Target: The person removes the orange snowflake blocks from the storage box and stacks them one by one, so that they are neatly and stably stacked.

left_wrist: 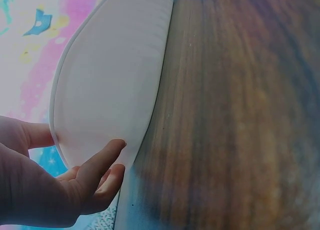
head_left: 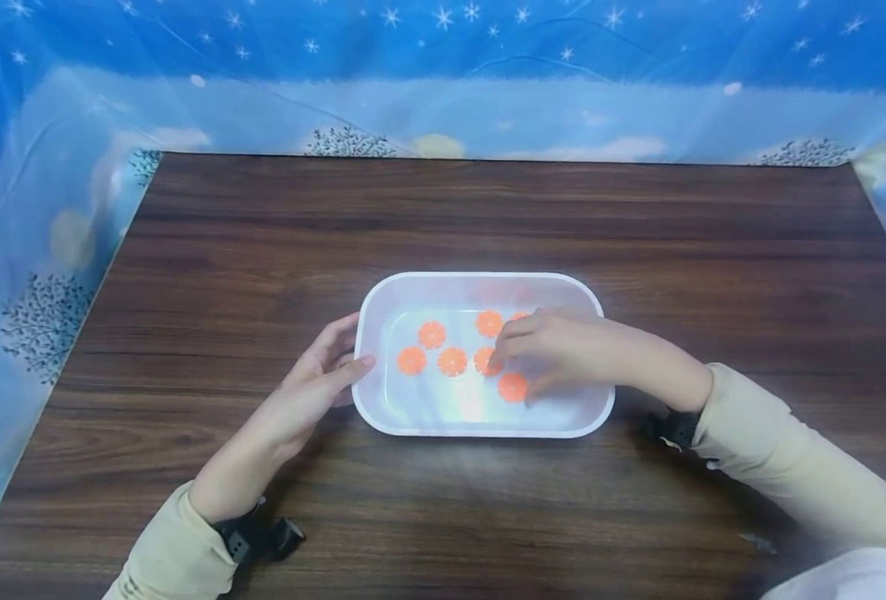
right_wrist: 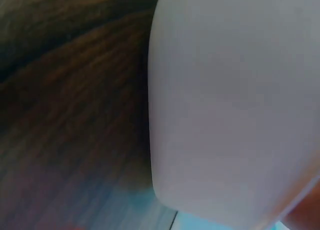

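A white rectangular plastic tub [head_left: 416,408] with rounded corners stands on the table. Several round orange pieces patterned like citrus slices [head_left: 453,362] lie scattered on its bottom. My left hand [head_left: 311,392] holds the tub's left end, thumb over the rim and fingers against the outer wall, as the left wrist view also shows. Over the right half of the tub, my right hand [head_left: 563,346] reaches down inside, slightly blurred. Its thumb and fingers are spread, with fingertips right at an orange slice [head_left: 486,361]; part of another slice [head_left: 519,317] shows behind them.
The brown wood-grain table [head_left: 262,217] extends around the tub on all sides. A blue patterned cloth [head_left: 443,75] hangs along its back and left edges. In the right wrist view, the tub's outer wall [right_wrist: 225,100] fills most of the picture.
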